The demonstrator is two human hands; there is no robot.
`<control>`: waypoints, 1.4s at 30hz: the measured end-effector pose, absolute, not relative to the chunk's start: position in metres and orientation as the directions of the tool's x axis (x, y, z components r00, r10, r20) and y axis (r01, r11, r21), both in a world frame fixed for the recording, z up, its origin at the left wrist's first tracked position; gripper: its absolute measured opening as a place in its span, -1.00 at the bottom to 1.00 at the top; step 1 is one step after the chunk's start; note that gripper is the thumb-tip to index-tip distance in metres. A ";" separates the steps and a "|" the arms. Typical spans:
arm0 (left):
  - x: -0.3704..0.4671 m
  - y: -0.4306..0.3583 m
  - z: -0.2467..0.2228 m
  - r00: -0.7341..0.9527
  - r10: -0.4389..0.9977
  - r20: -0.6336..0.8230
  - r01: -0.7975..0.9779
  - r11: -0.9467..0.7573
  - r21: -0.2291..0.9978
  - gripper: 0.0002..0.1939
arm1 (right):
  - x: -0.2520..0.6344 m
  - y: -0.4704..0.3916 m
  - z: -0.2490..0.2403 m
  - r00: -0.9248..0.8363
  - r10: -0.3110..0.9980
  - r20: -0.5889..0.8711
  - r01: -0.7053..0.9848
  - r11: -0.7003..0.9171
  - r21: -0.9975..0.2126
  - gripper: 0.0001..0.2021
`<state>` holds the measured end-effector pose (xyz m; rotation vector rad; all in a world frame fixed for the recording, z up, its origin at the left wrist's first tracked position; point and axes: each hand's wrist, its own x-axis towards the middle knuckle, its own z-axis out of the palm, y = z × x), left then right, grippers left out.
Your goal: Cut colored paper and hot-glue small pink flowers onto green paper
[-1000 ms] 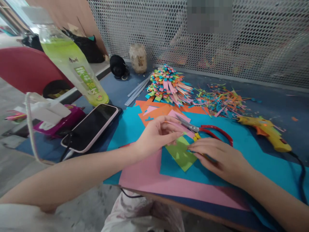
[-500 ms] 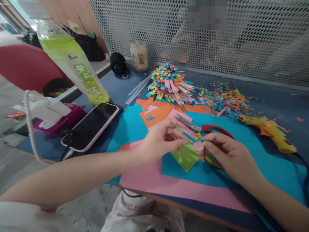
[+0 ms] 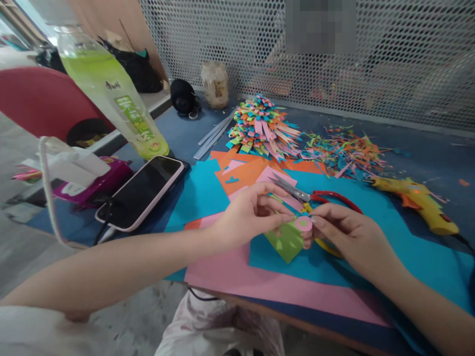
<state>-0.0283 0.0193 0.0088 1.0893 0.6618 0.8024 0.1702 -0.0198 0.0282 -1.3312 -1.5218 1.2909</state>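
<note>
Between my hands is a small round pink paper piece (image 3: 303, 223) with a green centre. My right hand (image 3: 349, 235) pinches its right side. My left hand (image 3: 256, 215) has thumb and forefinger tips close together at its left edge, with a small blue bit there. Red-and-yellow scissors (image 3: 297, 193) lie partly open just beyond my fingers, with one handle running behind my right hand. Under my hands are a green sheet (image 3: 287, 247), a blue sheet (image 3: 374, 237) and a pink sheet (image 3: 222, 267).
A layered paper-strip cone (image 3: 263, 128) stands behind, beside a heap of paper shreds (image 3: 349, 153). At the right lies a yellow glue gun (image 3: 419, 202). On the left are a phone (image 3: 143, 193), a drink bottle (image 3: 115, 94) and a purple box (image 3: 92, 185). A perforated metal panel (image 3: 237, 44) rises behind.
The round pink piece is turned slightly, its face now showing more fully. Both hands stay nearly in place.
</note>
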 end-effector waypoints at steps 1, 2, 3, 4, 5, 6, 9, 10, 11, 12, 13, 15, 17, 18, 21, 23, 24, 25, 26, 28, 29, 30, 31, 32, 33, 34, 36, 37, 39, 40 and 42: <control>-0.028 0.019 0.009 0.557 0.827 -0.080 -0.239 0.252 0.938 -0.68 | 0.170 -0.020 0.028 -0.203 0.975 -0.092 0.246 -0.041 -0.968 -0.70; -0.028 0.019 0.010 0.558 0.825 -0.084 -0.243 0.259 0.935 -0.67 | 0.170 -0.019 0.028 -0.202 0.975 -0.095 0.246 -0.043 -0.968 -0.70; -0.028 0.019 0.010 0.559 0.824 -0.091 -0.241 0.267 0.933 -0.67 | 0.170 -0.019 0.027 -0.200 0.975 -0.097 0.248 -0.046 -0.968 -0.70; -0.028 0.019 0.011 0.559 0.823 -0.101 -0.236 0.274 0.932 -0.66 | 0.170 -0.019 0.027 -0.199 0.975 -0.100 0.251 -0.048 -0.967 -0.70; -0.028 0.019 0.011 0.560 0.821 -0.110 -0.229 0.281 0.932 -0.65 | 0.170 -0.019 0.027 -0.200 0.975 -0.100 0.254 -0.047 -0.966 -0.69; -0.028 0.019 0.011 0.562 0.819 -0.116 -0.224 0.286 0.932 -0.65 | 0.170 -0.019 0.027 -0.201 0.974 -0.100 0.257 -0.046 -0.965 -0.69; -0.028 0.020 0.012 0.565 0.816 -0.122 -0.220 0.292 0.931 -0.64 | 0.171 -0.019 0.027 -0.207 0.973 -0.100 0.263 -0.043 -0.964 -0.68; -0.028 0.020 0.012 0.564 0.817 -0.123 -0.221 0.293 0.930 -0.64 | 0.171 -0.019 0.027 -0.208 0.973 -0.099 0.264 -0.042 -0.963 -0.68; -0.028 0.020 0.013 0.562 0.817 -0.125 -0.220 0.294 0.930 -0.64 | 0.171 -0.019 0.027 -0.207 0.973 -0.099 0.265 -0.042 -0.963 -0.68; -0.028 0.020 0.013 0.562 0.817 -0.130 -0.216 0.296 0.931 -0.64 | 0.172 -0.019 0.027 -0.206 0.973 -0.100 0.267 -0.042 -0.963 -0.69; -0.028 0.020 0.014 0.563 0.816 -0.133 -0.212 0.298 0.931 -0.64 | 0.172 -0.020 0.027 -0.205 0.974 -0.098 0.267 -0.040 -0.963 -0.69; -0.028 0.020 0.014 0.568 0.812 -0.134 -0.211 0.301 0.930 -0.64 | 0.171 -0.020 0.027 -0.201 0.975 -0.092 0.263 -0.037 -0.964 -0.68; -0.028 0.020 0.014 0.575 0.809 -0.126 -0.218 0.299 0.929 -0.64 | 0.171 -0.020 0.028 -0.197 0.976 -0.089 0.264 -0.035 -0.964 -0.67; -0.029 0.020 0.013 0.579 0.807 -0.118 -0.223 0.296 0.929 -0.65 | 0.170 -0.019 0.029 -0.196 0.977 -0.090 0.264 -0.035 -0.964 -0.67; -0.029 0.019 0.012 0.584 0.805 -0.106 -0.230 0.289 0.929 -0.66 | 0.170 -0.019 0.029 -0.193 0.977 -0.095 0.257 -0.044 -0.965 -0.68; -0.029 0.019 0.011 0.579 0.808 -0.107 -0.229 0.287 0.930 -0.65 | 0.170 -0.019 0.029 -0.195 0.976 -0.100 0.252 -0.048 -0.966 -0.69; -0.029 0.019 0.011 0.576 0.810 -0.109 -0.226 0.286 0.931 -0.65 | 0.170 -0.019 0.028 -0.196 0.975 -0.100 0.252 -0.048 -0.966 -0.69; -0.029 0.019 0.012 0.574 0.812 -0.110 -0.222 0.283 0.933 -0.65 | 0.170 -0.019 0.028 -0.200 0.975 -0.099 0.255 -0.046 -0.966 -0.69; -0.028 0.019 0.012 0.573 0.812 -0.111 -0.217 0.281 0.935 -0.65 | 0.170 -0.019 0.028 -0.205 0.974 -0.095 0.257 -0.041 -0.966 -0.70; -0.028 0.019 0.011 0.576 0.810 -0.109 -0.208 0.274 0.939 -0.65 | 0.170 -0.019 0.028 -0.210 0.974 -0.083 0.259 -0.027 -0.965 -0.69; -0.028 0.020 0.011 0.576 0.811 -0.104 -0.205 0.266 0.942 -0.66 | 0.170 -0.019 0.029 -0.211 0.974 -0.078 0.260 -0.021 -0.965 -0.68; -0.029 0.020 0.010 0.574 0.813 -0.092 -0.203 0.251 0.947 -0.66 | 0.169 -0.019 0.029 -0.210 0.975 -0.076 0.260 -0.019 -0.965 -0.68; -0.029 0.020 0.009 0.573 0.816 -0.076 -0.204 0.232 0.951 -0.66 | 0.169 -0.019 0.029 -0.207 0.975 -0.076 0.260 -0.020 -0.966 -0.67; -0.029 0.021 0.007 0.569 0.820 -0.060 -0.205 0.212 0.955 -0.66 | 0.169 -0.019 0.030 -0.203 0.976 -0.078 0.259 -0.023 -0.966 -0.67; -0.029 0.021 0.006 0.566 0.823 -0.044 -0.208 0.194 0.959 -0.66 | 0.169 -0.019 0.030 -0.199 0.977 -0.079 0.257 -0.026 -0.966 -0.66; -0.030 0.022 0.004 0.566 0.824 -0.032 -0.208 0.180 0.961 -0.66 | 0.169 -0.019 0.030 -0.196 0.977 -0.081 0.255 -0.029 -0.967 -0.66; -0.031 0.022 0.002 0.576 0.817 -0.021 -0.201 0.167 0.965 -0.66 | 0.169 -0.019 0.030 -0.195 0.977 -0.083 0.254 -0.032 -0.967 -0.66; -0.031 0.022 0.002 0.584 0.812 -0.022 -0.194 0.166 0.967 -0.66 | 0.169 -0.019 0.030 -0.197 0.977 -0.082 0.256 -0.029 -0.966 -0.66; -0.031 0.022 0.003 0.592 0.805 -0.024 -0.186 0.166 0.968 -0.66 | 0.169 -0.019 0.030 -0.202 0.977 -0.067 0.274 -0.010 -0.962 -0.67; -0.031 0.022 0.004 0.587 0.809 -0.028 -0.184 0.167 0.969 -0.67 | 0.170 -0.020 0.029 -0.203 0.978 -0.050 0.293 0.012 -0.956 -0.69; -0.030 0.022 0.006 0.562 0.827 -0.036 -0.188 0.169 0.968 -0.69 | 0.172 -0.022 0.028 -0.196 0.980 0.018 0.369 0.091 -0.925 -0.74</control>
